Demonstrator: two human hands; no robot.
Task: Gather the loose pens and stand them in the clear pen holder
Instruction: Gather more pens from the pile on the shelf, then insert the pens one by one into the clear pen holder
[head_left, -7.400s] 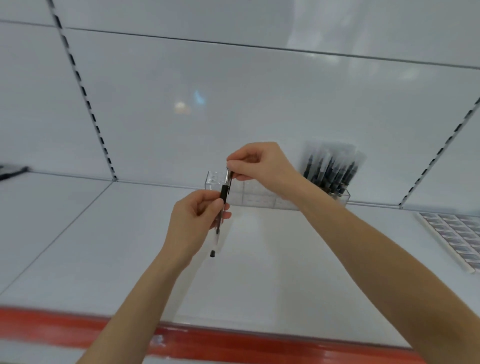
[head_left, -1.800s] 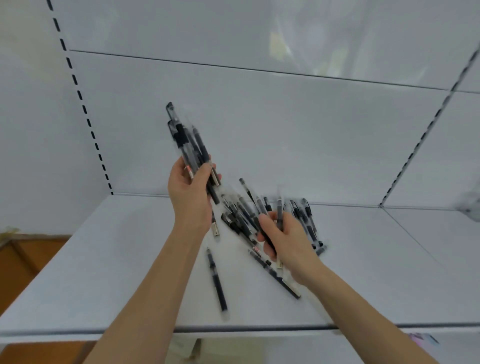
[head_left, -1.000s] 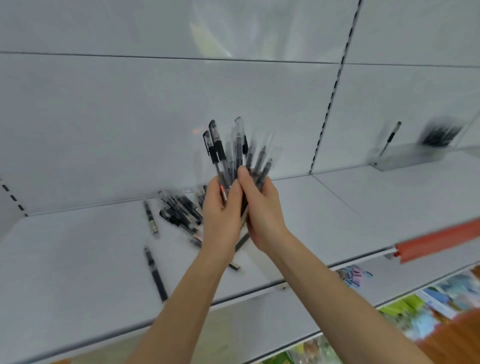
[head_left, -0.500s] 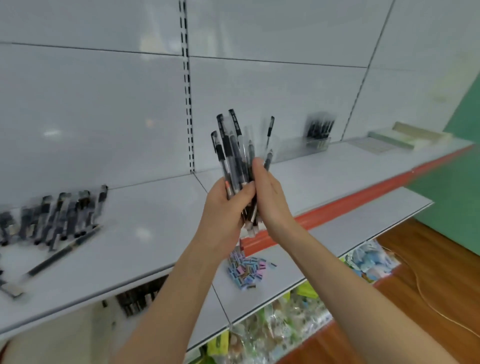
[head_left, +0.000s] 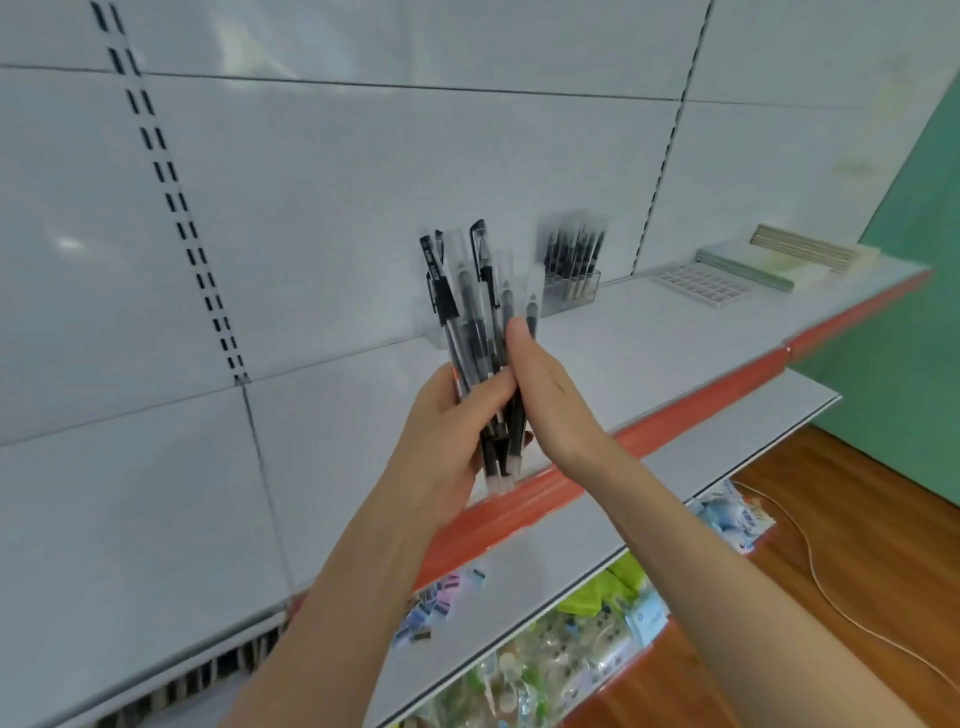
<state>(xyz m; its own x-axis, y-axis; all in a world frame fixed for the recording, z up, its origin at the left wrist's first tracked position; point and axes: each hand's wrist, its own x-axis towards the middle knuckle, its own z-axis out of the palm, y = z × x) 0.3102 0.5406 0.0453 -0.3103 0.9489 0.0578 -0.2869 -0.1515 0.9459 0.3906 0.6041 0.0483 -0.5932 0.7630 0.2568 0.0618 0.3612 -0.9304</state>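
A bundle of several black gel pens (head_left: 467, 312) stands upright in front of me, caps up. My left hand (head_left: 447, 441) is wrapped around the lower half of the bundle. My right hand (head_left: 550, 400) lies flat against the bundle's right side with its fingers straight. Behind the bundle, on the white shelf (head_left: 649, 332), stands the clear pen holder (head_left: 571, 286) with several black pens in its right end. The holder's left part is hidden behind the held pens.
The shelf's front edge carries a red strip (head_left: 701, 405). At the far right of the shelf lie a white compartment tray (head_left: 701, 283) and flat stacked stationery (head_left: 779, 257). A lower shelf (head_left: 571, 561) holds small coloured items. A green wall (head_left: 909, 312) stands at the right.
The view has swung further right, so the loose pens on the left shelf are out of view and the pen holder is closer. Both hands still hold the bundle.
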